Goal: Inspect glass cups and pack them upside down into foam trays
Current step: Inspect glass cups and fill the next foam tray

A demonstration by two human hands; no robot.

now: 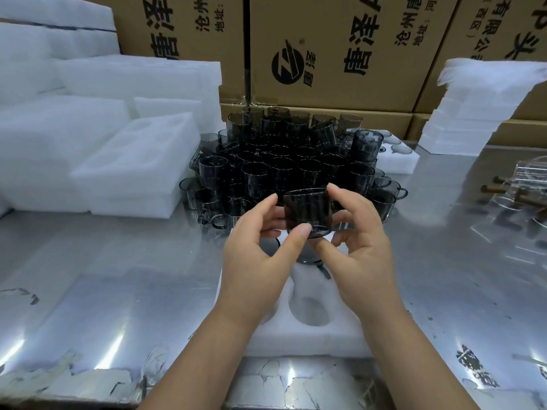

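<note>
Steel worktop (118, 276), scuffed and reflective. Frame centre: pile of dark glass cups (284, 161); lower centre: foam tray (310, 338). Foam stacks (127, 173) at left, further foam stack (473, 113) upper right.

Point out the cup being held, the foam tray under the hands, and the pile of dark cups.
held cup (307, 208): head view, dark side wall
foam tray (325, 340): head view, bare near edge
cup pile (281, 170): head view, one middle cup

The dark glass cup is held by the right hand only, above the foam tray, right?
Not quite. The head view shows both the left hand and the right hand holding the dark glass cup above the foam tray.
</note>
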